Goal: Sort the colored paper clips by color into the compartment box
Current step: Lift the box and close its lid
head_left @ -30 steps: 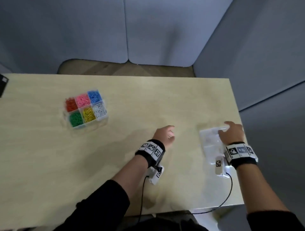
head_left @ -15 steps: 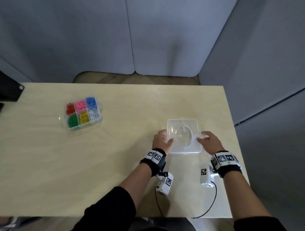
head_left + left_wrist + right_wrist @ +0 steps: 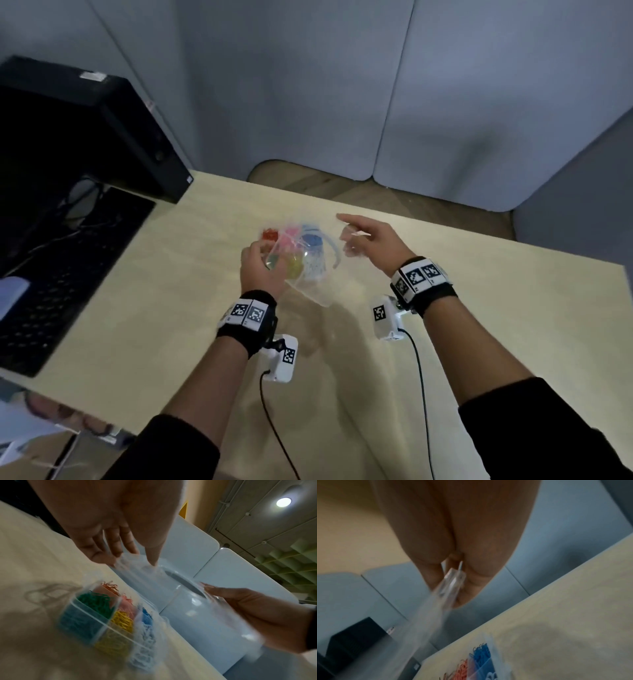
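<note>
The clear compartment box (image 3: 274, 236) sits on the wooden table (image 3: 479, 308), with red, pink, blue, green, yellow and white paper clips sorted into its cells (image 3: 106, 616). Both hands hold a clear plastic lid (image 3: 318, 291) tilted just above it. My left hand (image 3: 263, 263) pinches the lid's left edge between thumb and fingers (image 3: 118, 543). On the right, my right hand (image 3: 352, 236) pinches a corner (image 3: 453, 578), index finger stretched out. The box shows blurred through the lid, and part of it is hidden by the left hand.
A black computer tower (image 3: 68, 130) stands at the far left, with a black keyboard (image 3: 51, 274) and cables in front of it. Grey partition panels (image 3: 308, 102) close off the back. Bare table lies right of the hands.
The lid lay on the table's right side; both hands took hold of it, lifted it and carried it left over the box. The head view swung left.
</note>
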A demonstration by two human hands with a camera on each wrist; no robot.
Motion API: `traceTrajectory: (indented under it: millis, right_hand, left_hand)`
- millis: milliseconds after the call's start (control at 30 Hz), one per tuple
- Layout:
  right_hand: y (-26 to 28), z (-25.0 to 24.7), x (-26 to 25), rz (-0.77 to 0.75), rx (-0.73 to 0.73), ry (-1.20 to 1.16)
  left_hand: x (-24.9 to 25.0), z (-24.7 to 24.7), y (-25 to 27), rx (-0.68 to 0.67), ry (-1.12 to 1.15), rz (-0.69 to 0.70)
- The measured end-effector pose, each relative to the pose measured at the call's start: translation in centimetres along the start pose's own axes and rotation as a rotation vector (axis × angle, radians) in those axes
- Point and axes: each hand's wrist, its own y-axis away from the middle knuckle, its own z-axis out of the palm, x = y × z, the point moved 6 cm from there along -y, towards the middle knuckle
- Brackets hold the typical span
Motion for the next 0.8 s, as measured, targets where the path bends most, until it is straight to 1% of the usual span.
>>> traceTrajectory:
  millis: [67,133,167,267,367,433,467,533,633,700,800]
  right_hand:
    - [-3.2,1.6,-0.6,-0.012,0.066,0.011]
    - [-6.0,2.4,-0.3,0.015,0.172,0.046]
    - [-7.2,2.8,0.0,0.051,0.195,0.078]
    - [-10.0,4.2,1.4,0.093,0.199,0.178]
    - [-10.8,5.3,2.0,0.013,0.214,0.438]
    - [-10.9,5.8,2.8,-0.028,0.219,0.521]
    - [-11.0,5.9,3.2,-0.028,0.233,0.516]
    - [-11.2,5.8,4.1,0.0,0.291,0.496]
    - [-10.7,5.6,5.8,0.088,0.347,0.506]
    - [-9.8,5.3,6.6,0.105,0.334,0.459]
    - [-7.8,4.1,7.6,0.134,0.272,0.345]
  left_hand:
    - [-1.9,-1.3,-2.4,0.051,0.026,-0.044]
    - [-3.2,-1.6,-4.2,0.038,0.017,-0.07]
    - [-3.7,-1.5,-5.0,0.028,-0.006,-0.071]
    - [-5.1,-0.9,-6.5,0.018,-0.077,-0.048]
    - [-6.4,-0.2,-6.6,0.016,-0.189,-0.018]
    - [-7.4,0.2,-6.5,0.025,-0.253,-0.022]
    - [-7.8,0.3,-6.4,0.03,-0.242,-0.04]
    - [-8.2,0.4,-6.5,0.037,-0.138,-0.075]
    - [-8.1,0.4,-6.0,0.044,-0.035,-0.102]
    - [-8.0,0.4,-5.1,0.053,0.009,-0.115]
    - [-8.4,0.6,-3.6,0.04,0.071,-0.191]
